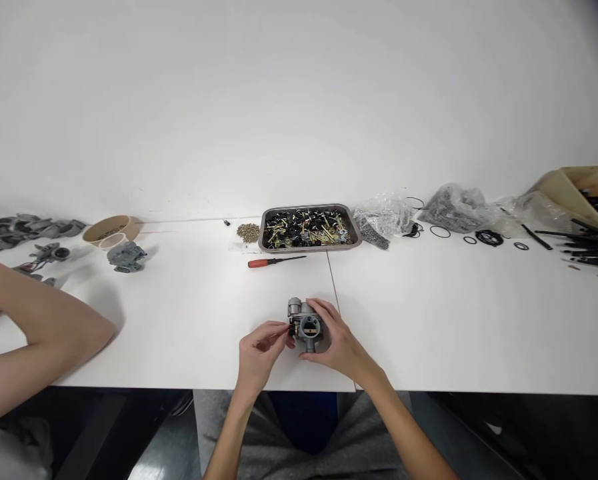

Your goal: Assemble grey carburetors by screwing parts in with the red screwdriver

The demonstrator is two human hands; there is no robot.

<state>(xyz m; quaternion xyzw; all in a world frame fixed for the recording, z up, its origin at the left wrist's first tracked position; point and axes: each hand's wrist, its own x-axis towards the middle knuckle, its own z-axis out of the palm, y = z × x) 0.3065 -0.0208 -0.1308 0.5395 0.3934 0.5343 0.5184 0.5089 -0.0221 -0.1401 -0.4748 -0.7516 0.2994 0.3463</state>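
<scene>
A grey metal carburetor sits upright near the front edge of the white table, its round bore facing me. My right hand is wrapped around its right side, with the thumb low and the fingers over the top. On the left side of the carburetor, my left hand pinches a small black part against the body. The fingertips hide most of that part, so its kind is unclear. Beyond the carburetor lies a screwdriver with a red and black handle, its tip to the right.
A metal tray of small screws and black parts stands at the back, beside a pile of brass pieces. Bags, black rings and a bin lie right. Another person's arm rests left, near another carburetor.
</scene>
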